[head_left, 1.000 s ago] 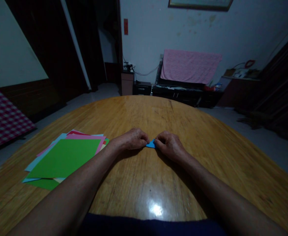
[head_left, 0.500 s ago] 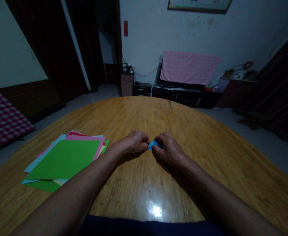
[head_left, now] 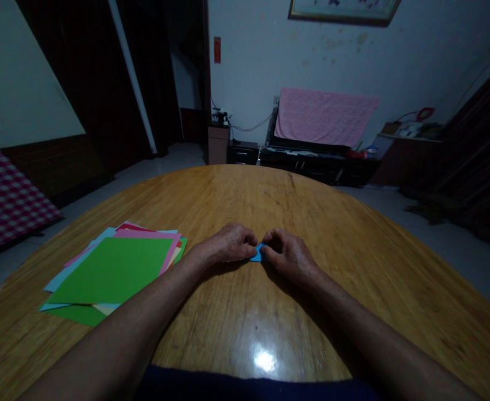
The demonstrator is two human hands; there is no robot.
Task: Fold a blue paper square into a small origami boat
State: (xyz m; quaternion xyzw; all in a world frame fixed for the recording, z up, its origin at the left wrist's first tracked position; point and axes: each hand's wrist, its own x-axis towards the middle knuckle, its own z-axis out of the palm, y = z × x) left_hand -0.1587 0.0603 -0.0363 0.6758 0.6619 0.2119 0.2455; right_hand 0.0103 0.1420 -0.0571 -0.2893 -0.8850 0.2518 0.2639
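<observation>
Fingertips (head_left: 255, 240) of both hands curled in close, narrow pinch on a small bright-blue folded paper piece (head_left: 259, 255), fold shape mostly hidden by the fingers. L hand (head_left: 228, 244) & R hand (head_left: 290, 259) both knuckles-up, almost meeting, paper held between them & low at the table surface, about mid-table in front of the person. Main change: hands closer together than half a sec ago, less blue showing now, only a sliver visible under/between fingers. L forearm (head_left: 115, 328) & R forearm (head_left: 378, 328) rest angled in toward the pinch, dark navy top (head_left: 249, 387) at bottom edge of view. Left of the hands, a loose fanned stack of square coloured paper sheets (head_left: 111, 270), green on top w/ pink, red & light-blue edges showing, lies near L forearm, not touched. All on a round varnished honey-brown wooden table (head_left: 324, 223). Beyond table, pink towel (head_left: 326, 117) draped over low black cabinet (head_left: 312, 170), red-white checked cloth (head_left: 3, 195) far left.
</observation>
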